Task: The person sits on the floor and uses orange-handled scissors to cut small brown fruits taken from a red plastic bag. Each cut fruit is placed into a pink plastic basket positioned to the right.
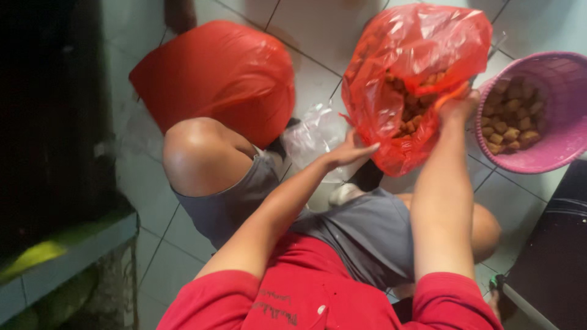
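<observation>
An open red plastic bag (416, 73), partly filled with small brown lumps of food (416, 107), is held up off the tiled floor (306, 73) in front of a crouching person. The left hand (351, 151) is pressed against the near side of the bag with the fingers stretched out, mostly flat rather than clenched; whether film is pinched beneath it cannot be told. The right hand (458, 104) is closed on the bag's rim at the mouth, where an orange-red fold of plastic is gripped.

The step in hand is judged to be the opening and steadying of the bag's mouth, with the contents exposed. For the next move, a firm hold on the thin rim and support under the sagging base would be called for, since the film is slack and the load is loose.

Just to the right, a pink basket (565, 79) stands on the floor, apart from the bag, and is seen to hold a layer of similar brown lumps (510, 119). A second red bag (220, 76), full and closed, lies to the left behind the knee. A crumpled clear plastic bag (315, 137) lies between the two red bags; its contents cannot be made out.
</observation>
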